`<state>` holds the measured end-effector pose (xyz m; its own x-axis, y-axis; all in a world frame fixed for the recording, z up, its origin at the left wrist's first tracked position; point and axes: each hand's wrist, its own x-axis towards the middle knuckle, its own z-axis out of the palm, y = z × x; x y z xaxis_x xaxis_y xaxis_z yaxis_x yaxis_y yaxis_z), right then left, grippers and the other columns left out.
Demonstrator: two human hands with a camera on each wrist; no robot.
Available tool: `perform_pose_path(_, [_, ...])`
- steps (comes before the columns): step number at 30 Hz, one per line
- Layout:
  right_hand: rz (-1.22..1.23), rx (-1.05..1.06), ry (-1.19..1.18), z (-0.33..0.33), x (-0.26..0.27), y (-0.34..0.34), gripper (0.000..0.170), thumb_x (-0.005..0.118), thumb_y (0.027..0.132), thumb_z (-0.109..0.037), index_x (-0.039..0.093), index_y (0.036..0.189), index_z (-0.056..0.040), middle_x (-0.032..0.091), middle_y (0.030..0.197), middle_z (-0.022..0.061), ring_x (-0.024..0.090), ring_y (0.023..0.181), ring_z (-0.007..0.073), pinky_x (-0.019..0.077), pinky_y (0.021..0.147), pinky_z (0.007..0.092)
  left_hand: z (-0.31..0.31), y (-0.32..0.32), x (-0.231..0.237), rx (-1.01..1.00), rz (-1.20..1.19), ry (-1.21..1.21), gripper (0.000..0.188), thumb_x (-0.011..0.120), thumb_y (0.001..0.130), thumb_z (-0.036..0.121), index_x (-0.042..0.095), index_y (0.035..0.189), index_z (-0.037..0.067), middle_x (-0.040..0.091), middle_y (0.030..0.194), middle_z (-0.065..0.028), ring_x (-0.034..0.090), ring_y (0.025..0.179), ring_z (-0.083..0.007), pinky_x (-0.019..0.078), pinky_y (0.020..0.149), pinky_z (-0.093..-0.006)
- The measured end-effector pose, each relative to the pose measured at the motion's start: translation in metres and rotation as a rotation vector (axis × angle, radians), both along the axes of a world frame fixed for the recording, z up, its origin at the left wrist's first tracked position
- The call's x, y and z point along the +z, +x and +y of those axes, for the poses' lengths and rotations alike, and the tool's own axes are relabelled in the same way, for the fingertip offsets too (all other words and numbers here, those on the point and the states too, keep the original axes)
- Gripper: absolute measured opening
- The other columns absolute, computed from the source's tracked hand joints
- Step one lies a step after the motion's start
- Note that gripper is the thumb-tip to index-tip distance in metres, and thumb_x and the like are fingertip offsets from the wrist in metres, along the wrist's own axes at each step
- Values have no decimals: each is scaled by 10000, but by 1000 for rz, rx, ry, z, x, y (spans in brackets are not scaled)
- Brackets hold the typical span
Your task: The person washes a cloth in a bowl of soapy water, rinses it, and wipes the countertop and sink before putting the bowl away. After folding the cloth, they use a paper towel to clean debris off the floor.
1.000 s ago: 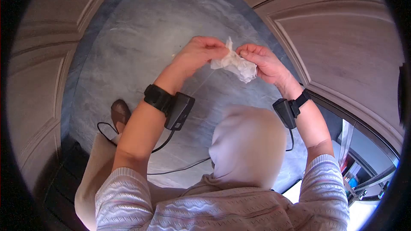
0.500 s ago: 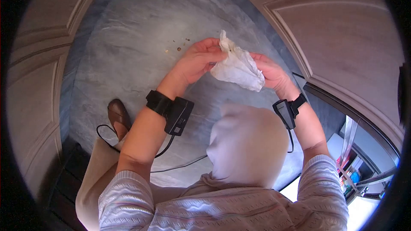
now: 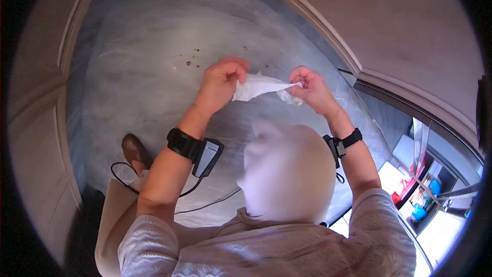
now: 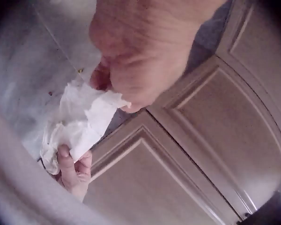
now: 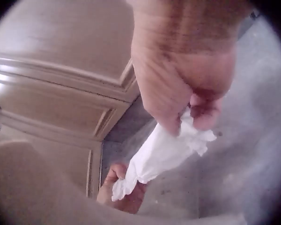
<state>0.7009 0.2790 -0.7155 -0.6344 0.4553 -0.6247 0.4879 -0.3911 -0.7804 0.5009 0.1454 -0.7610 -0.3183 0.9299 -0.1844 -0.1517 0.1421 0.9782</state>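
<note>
A crumpled white paper tissue [image 3: 256, 88] is stretched between both hands above the floor. My left hand [image 3: 218, 84] pinches its left end with thumb and curled fingers. The opposite end is pinched by my right hand [image 3: 311, 91], where a loose fold hangs under the fingers. In the left wrist view the tissue [image 4: 84, 117] shows ragged, wrinkled edges, with the right thumb lying over its lower part. The right wrist view shows the tissue [image 5: 159, 154] running down from the right fingertips to the left hand [image 5: 124, 192].
Several small brown crumbs [image 3: 188, 63] lie on the grey marbled floor [image 3: 154, 25] beyond the hands. Panelled cabinet doors [image 3: 405, 31] stand on both sides. An opened compartment [image 3: 435, 190] with colourful items is at lower right. A brown shoe [image 3: 134, 151] and a black cable [image 3: 210, 203] are nearby.
The hands have moved apart and somewhat nearer the body. The tissue went from bunched up, to spread out, to drawn taut between them. More floor crumbs have come into sight.
</note>
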Motion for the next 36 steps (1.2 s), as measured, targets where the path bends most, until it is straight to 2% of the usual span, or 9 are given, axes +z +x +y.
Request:
perform_pose_path(5, [-248,-92,-106,-7,4,76,148,590,738,-11,563,882,-30,559,775,-13,518,687,65,418,606,202,-1,25,10,-359,227,-172,246,477,720,-104,619,830,65,593,907,-91,555,838,-203,436,747,-269])
perform_pose_path(10, [-620,-496,23,-10,13,213,244,605,687,-63,572,924,-18,582,777,47,552,624,120,455,481,238,-23,18,0,-394,231,-137,260,507,768,-65,617,953,81,592,896,-38,545,803,-125,443,712,-246])
perform_pose_path(15, [-896,-541,309,1,-29,284,262,600,705,-92,565,952,-13,583,784,57,554,608,129,459,448,247,-28,-7,15,-493,270,-299,248,504,773,-61,617,947,74,587,862,-34,541,774,-122,443,682,-241])
perform_pose_path(19, [-825,-528,413,26,-78,263,286,629,722,-137,566,976,-20,589,805,48,553,652,129,462,486,281,-32,-31,31,-538,283,-418,221,500,775,-59,615,926,54,593,866,-58,549,758,-142,450,669,-248])
perform_pose_path(21, [-623,-672,182,29,-69,233,309,652,740,-216,579,970,-24,594,818,41,551,690,128,464,552,313,-36,-46,41,-544,301,-454,208,506,771,-56,617,912,49,606,871,-77,563,753,-158,458,664,-253])
perform_pose_path(26, [-757,-720,540,24,-124,300,370,612,777,-353,598,974,-40,608,815,50,556,678,182,460,613,314,-58,-92,65,-468,272,-571,148,507,782,-41,600,886,9,564,818,-45,522,739,-113,421,634,-219])
perform_pose_path(31, [-1462,-88,963,34,-148,235,350,513,814,-272,565,1052,-21,570,961,128,514,938,279,416,805,308,-75,-137,111,-481,431,-667,146,491,784,-47,592,878,1,541,824,-25,495,746,-95,402,646,-211])
perform_pose_path(33, [-1435,-10,724,34,-129,163,419,478,800,-221,482,1148,12,495,1080,166,420,1076,294,348,895,323,-88,-153,129,-470,438,-740,159,486,780,-55,591,884,2,542,836,-22,491,749,-95,401,655,-213])
perform_pose_path(36, [-1529,-45,1020,28,-151,111,470,470,795,-201,408,1194,41,447,1141,172,393,1084,322,319,911,374,-125,-187,148,-185,195,-771,208,473,773,-60,590,926,16,547,892,-8,503,785,-95,412,700,-222])
